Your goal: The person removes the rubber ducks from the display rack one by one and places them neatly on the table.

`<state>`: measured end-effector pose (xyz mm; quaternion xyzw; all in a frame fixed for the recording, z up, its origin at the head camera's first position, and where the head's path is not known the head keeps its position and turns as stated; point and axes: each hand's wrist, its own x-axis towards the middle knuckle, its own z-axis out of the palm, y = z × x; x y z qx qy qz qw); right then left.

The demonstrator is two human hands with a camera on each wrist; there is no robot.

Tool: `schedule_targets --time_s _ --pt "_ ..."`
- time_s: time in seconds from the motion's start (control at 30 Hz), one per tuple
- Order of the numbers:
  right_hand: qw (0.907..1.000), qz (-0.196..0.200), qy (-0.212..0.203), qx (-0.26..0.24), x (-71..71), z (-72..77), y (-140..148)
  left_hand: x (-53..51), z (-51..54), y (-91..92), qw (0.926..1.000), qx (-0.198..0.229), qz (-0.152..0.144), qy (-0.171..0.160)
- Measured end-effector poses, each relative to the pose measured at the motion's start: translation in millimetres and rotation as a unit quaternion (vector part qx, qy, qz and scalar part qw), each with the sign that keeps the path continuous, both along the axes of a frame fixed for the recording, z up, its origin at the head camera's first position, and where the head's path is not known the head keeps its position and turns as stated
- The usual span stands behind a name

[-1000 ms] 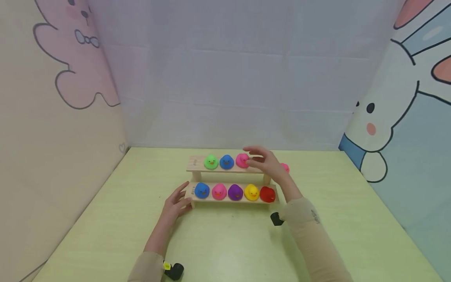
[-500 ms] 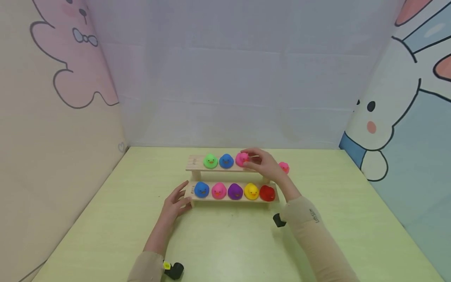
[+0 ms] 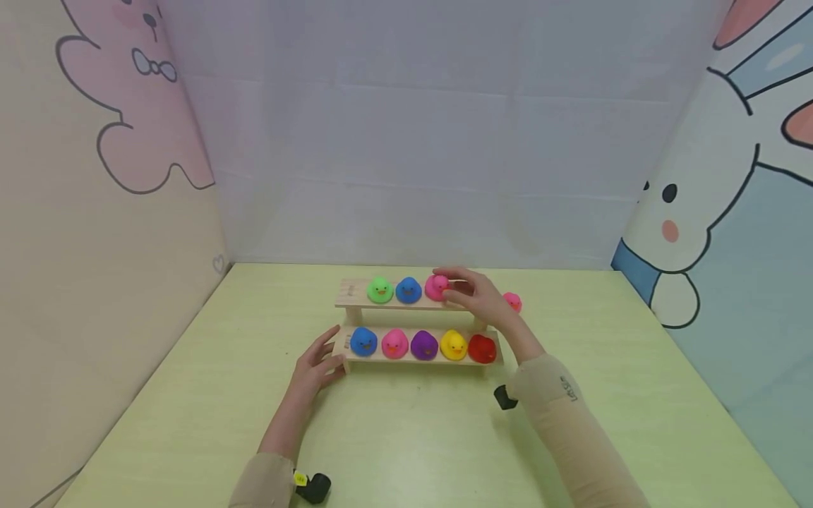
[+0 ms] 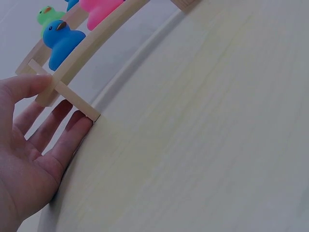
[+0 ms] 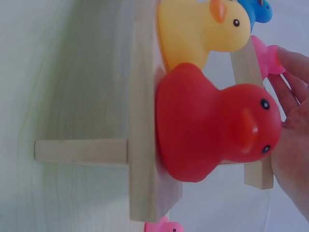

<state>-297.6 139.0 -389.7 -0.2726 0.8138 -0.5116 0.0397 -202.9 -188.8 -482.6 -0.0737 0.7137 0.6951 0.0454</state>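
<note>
A two-tier wooden stand (image 3: 410,307) carries rubber ducks on both shelves. My left hand (image 3: 314,363) holds the lower shelf's left end; in the left wrist view its thumb lies on the shelf end, with the fingers behind the leg. At the upper shelf my right hand (image 3: 484,300) grips a pink duck (image 3: 435,286) between thumb and fingers. Left of it on that shelf sit a blue duck (image 3: 408,290) and a green duck (image 3: 380,290). Close below my right hand, the red duck (image 5: 217,123) and yellow duck (image 5: 193,34) show on the lower shelf.
Along the lower shelf stand blue (image 3: 364,341), pink (image 3: 395,343) and purple (image 3: 424,345) ducks too. Another pink duck (image 3: 512,302) is on the table beyond the stand's right end, partly behind my right wrist. A pale curtain (image 3: 406,155) backs the table (image 3: 406,437).
The fingers of my right hand have lowered and come in around the upper pink duck. That duck's beak has turned a little toward the front. My left hand stays put.
</note>
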Motion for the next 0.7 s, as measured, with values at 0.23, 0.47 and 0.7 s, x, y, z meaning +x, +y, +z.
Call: schedule_targets --time_s 0.23,0.47,0.7 --pt "0.9999 0.004 0.016 -0.004 -1.5 -0.3 1.8 -0.2 -0.3 -0.3 1.0 -0.001 -0.002 0.001" --pt "1.0 -0.001 0.006 -0.006 -2.3 0.4 3.1 -0.4 -0.1 0.0 1.0 0.0 0.0 -0.001" --pt "0.9999 -0.012 0.008 0.003 -2.5 -0.7 2.7 -0.1 -0.5 0.6 1.0 -0.005 0.003 -0.001"
